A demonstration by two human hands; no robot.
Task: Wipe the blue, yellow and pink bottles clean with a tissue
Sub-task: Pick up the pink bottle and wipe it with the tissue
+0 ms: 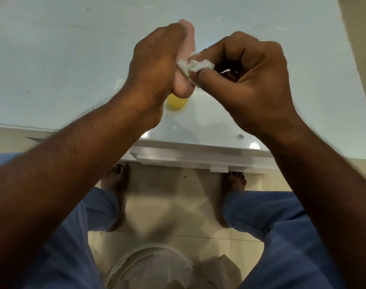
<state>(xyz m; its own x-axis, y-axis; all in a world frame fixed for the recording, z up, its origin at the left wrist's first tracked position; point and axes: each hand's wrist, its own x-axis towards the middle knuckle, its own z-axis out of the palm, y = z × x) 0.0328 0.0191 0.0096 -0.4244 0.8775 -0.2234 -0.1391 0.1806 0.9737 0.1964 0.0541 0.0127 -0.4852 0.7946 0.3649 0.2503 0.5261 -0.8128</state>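
My left hand grips the pink bottle above the table, its fingers wrapped round the bottle's body so only the right side and both ends show. My right hand pinches a crumpled white tissue between thumb and fingers and presses it against the bottle's side. The yellow bottle stands on the white table just below my left hand, partly hidden by it. The blue bottle is not in view.
The table's front edge runs across the middle of the view. Below it are my feet on a tiled floor and a white plastic stool between my legs. A small speck lies near the table edge at right.
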